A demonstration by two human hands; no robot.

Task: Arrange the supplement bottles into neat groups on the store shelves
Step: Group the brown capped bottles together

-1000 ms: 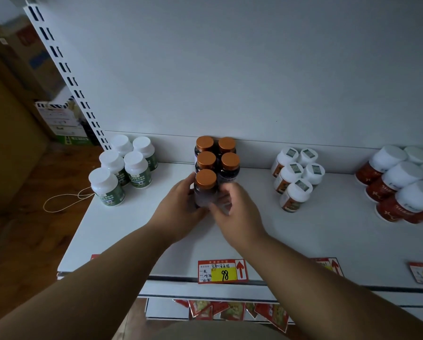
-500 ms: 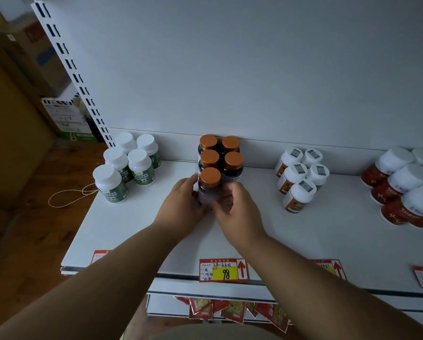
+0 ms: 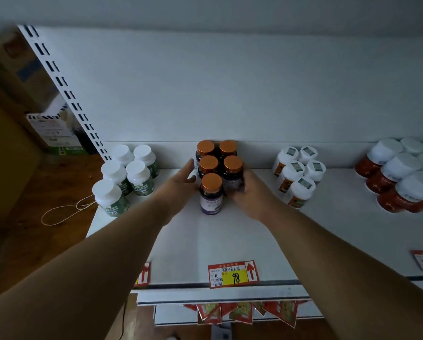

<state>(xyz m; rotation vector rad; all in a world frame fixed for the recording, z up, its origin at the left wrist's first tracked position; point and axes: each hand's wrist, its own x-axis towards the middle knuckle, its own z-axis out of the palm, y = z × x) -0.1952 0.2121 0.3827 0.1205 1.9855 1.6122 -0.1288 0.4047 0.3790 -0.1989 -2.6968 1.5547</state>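
Both hands have slid back from the front orange-capped bottle (image 3: 211,193) to flank the cluster: left hand (image 3: 181,184) flat-fingered against its left side, right hand (image 3: 248,192) curled round the right-front bottle (image 3: 233,174) (mid-shelf (image 3: 230,241), upright).

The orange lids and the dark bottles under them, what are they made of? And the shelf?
orange lids: probably plastic with a metallic coating; they show a soft coppery sheen.
dark bottles: dark, smooth and slightly shiny, so tinted plastic or glass; I cannot tell which.
shelf: likely white painted metal, flat, thin-edged and matte.
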